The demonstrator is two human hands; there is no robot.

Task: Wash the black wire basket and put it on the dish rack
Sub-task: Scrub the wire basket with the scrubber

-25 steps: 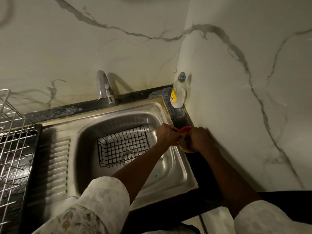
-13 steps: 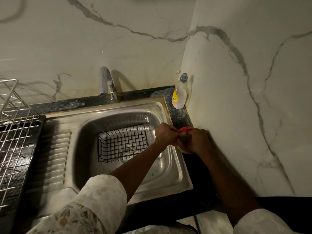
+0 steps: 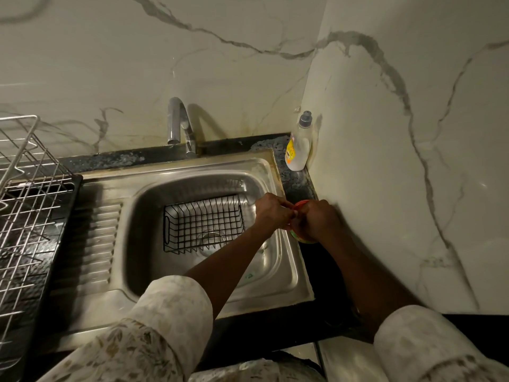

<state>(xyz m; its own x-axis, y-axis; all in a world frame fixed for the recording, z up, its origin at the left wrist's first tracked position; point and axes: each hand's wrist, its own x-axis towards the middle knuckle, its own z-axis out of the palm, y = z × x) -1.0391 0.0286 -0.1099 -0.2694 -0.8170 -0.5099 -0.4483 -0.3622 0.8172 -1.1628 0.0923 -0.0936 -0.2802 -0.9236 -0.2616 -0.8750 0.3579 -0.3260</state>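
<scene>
The black wire basket (image 3: 203, 223) lies in the bowl of the steel sink (image 3: 154, 186), over the drain. Neither hand touches it. Both hands meet at the sink's right edge over a small round tub (image 3: 303, 238) with a red rim and yellow-green side. My right hand (image 3: 316, 219) wraps over the tub and hides most of it. My left hand (image 3: 271, 213) has its fingers curled at the tub's red rim. The silver wire dish rack (image 3: 27, 205) stands on a black tray at the far left.
A chrome tap (image 3: 180, 125) rises behind the sink. A bottle of dish liquid (image 3: 298, 148) with a yellow label stands in the back right corner. Marble walls close in behind and on the right. The ribbed drainboard (image 3: 96, 244) lies between sink bowl and rack.
Both hands stay together on the small tub at the sink's right edge. The basket has not moved. Only the camera has shifted slightly.
</scene>
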